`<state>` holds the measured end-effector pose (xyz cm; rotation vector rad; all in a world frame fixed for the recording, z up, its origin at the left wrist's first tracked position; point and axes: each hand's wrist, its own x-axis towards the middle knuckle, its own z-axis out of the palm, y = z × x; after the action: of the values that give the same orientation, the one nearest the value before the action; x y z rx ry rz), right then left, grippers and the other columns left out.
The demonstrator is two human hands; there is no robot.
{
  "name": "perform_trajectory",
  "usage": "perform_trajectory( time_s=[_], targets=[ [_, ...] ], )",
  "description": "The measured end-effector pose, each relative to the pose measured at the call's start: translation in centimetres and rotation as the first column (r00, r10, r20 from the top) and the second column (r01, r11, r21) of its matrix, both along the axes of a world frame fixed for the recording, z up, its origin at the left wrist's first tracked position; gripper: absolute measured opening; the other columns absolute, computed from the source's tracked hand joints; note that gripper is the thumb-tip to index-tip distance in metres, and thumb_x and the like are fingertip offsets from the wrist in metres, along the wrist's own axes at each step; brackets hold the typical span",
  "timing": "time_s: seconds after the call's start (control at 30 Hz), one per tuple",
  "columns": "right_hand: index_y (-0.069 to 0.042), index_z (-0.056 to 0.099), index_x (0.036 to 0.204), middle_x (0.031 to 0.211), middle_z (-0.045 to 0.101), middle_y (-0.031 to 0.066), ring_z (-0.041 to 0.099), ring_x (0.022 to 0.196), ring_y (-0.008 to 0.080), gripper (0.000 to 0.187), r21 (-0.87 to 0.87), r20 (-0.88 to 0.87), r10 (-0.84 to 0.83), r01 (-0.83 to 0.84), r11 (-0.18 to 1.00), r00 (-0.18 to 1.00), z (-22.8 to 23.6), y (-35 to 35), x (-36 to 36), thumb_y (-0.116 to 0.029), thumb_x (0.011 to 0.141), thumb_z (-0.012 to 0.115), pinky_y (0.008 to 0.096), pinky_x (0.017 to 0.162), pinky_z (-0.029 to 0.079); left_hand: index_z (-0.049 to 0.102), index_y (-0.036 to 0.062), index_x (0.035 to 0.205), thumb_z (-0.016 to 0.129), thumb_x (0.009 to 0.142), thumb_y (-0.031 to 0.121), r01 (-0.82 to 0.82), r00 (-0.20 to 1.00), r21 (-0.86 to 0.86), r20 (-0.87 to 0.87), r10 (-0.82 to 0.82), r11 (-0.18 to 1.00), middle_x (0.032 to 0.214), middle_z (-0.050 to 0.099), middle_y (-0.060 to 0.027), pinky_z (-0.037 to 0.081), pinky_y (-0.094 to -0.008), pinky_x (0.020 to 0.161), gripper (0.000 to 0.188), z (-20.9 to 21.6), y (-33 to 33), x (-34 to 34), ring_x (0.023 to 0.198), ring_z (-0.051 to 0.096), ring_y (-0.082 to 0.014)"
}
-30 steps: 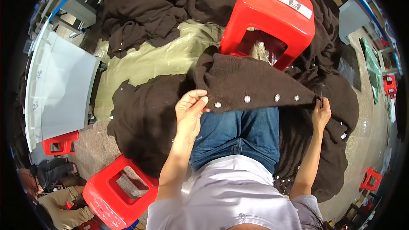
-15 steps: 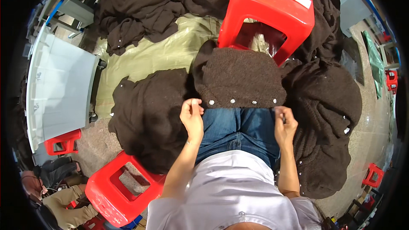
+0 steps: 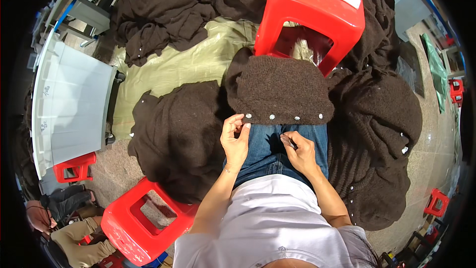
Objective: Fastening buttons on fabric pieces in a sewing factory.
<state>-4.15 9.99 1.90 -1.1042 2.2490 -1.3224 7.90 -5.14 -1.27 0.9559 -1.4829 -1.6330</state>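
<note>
A dark brown knit garment lies across my knees, its near edge carrying a row of several shiny pale buttons. At the left end of that edge my left hand pinches the knit beside the leftmost button. My right hand hovers over my blue jeans, away from the garment, with thumb and fingers drawn together. Something small and dark may be between those fingers; it is too small to make out.
A red plastic stool stands just beyond my knees. Brown knit heaps lie left and right of my legs, and more on yellowish sheeting. A white bin is at left, another red stool lower left.
My right hand has left the garment's right end and come inward over my lap. My left hand has shifted slightly right, closer to the leftmost button.
</note>
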Motion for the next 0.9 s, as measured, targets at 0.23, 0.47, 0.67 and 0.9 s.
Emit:
perform_trajectory(
  time_s=[0.23,0.47,0.67,0.9],
  targets=[
    [-0.002,0.063,0.089,0.075,0.065,0.0125,0.063,0.059,0.0263,0.009,-0.011,-0.007,0.002,-0.002,1.0,1.0,-0.2,-0.1,-0.1,-0.005,0.083,0.068,0.0316,0.052,0.047,0.057,0.0027,0.114,0.064,0.086,-0.006,-0.084,0.996,-0.017,-0.041,0.083,0.996,0.096,0.059,0.0003,0.043,-0.0187,0.077,0.03,-0.4,-0.1,0.3,0.083,0.053,-0.0056],
    [-0.003,0.064,0.09,0.076,0.066,0.0125,0.065,0.061,0.0278,0.008,0.025,-0.03,0.037,-0.036,0.999,0.999,-0.2,0.0,-0.1,-0.005,0.083,0.067,0.0335,0.053,0.049,0.06,0.0043,0.112,0.068,0.084,-0.003,-0.051,0.992,-0.111,0.111,0.064,0.992,0.094,0.059,0.001,0.042,-0.0193,0.072,0.03,0.3,-0.1,-0.5,0.078,0.048,-0.0049],
    [-0.003,0.064,0.091,0.074,0.065,0.0123,0.064,0.061,0.028,0.009,0.044,-0.005,0.023,-0.023,0.999,1.0,-0.2,0.1,-0.2,-0.007,0.084,0.067,0.034,0.054,0.049,0.063,0.0003,0.1,0.057,0.089,-0.009,-0.208,0.973,0.107,-0.081,0.217,0.972,0.096,0.065,-0.0028,0.046,-0.0209,0.082,0.016,-1.5,-1.3,0.0,0.088,0.06,-0.0088],
    [-0.001,0.065,0.09,0.066,0.06,0.0092,0.055,0.056,0.0126,0.01,0.035,0.134,-0.024,0.019,0.999,0.991,0.1,-0.2,-0.2,-0.01,0.089,0.066,0.0275,0.054,0.044,0.064,0.0002,0.098,0.058,0.092,-0.002,-0.216,0.955,-0.189,0.164,0.248,0.958,0.094,0.063,-0.0043,0.048,-0.0224,0.077,0.009,-3.3,-2.3,1.2,0.084,0.059,-0.0118]
  ],
)
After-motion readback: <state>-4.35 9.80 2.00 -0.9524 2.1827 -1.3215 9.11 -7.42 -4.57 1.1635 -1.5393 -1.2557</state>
